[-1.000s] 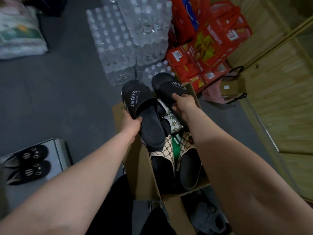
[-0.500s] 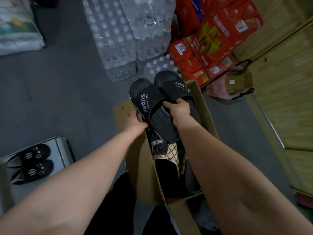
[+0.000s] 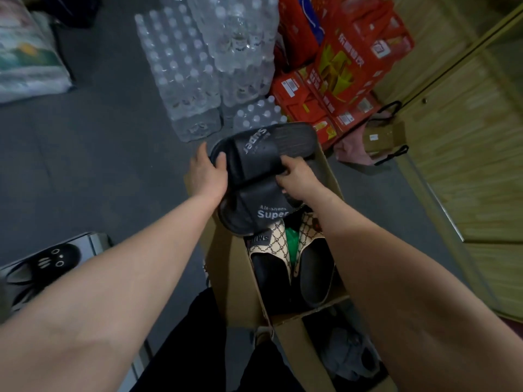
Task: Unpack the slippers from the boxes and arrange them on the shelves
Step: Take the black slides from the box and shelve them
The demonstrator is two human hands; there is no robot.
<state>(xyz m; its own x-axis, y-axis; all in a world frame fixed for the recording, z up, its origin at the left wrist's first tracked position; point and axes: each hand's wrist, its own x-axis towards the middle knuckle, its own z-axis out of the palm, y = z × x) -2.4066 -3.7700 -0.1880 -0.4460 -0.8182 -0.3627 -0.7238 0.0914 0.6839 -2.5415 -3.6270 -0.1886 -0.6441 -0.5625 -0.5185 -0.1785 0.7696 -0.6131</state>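
Head view: the left hand [image 3: 208, 172] curls round one end of the upper black slipper [image 3: 263, 148], thumb on top. The right hand [image 3: 300, 179] grips the same slipper's strap from the opposite side. A second black slipper [image 3: 254, 213] sits just below both hands, above the cardboard box [image 3: 235, 273] holding patterned slippers [image 3: 271, 244].

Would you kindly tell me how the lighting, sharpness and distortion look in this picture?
Head view: dim, flat light; wide-angle bend bows the wooden wall; the white Super lettering on the black slippers reads clearly; the cat-face slippers at the left edge look soft.
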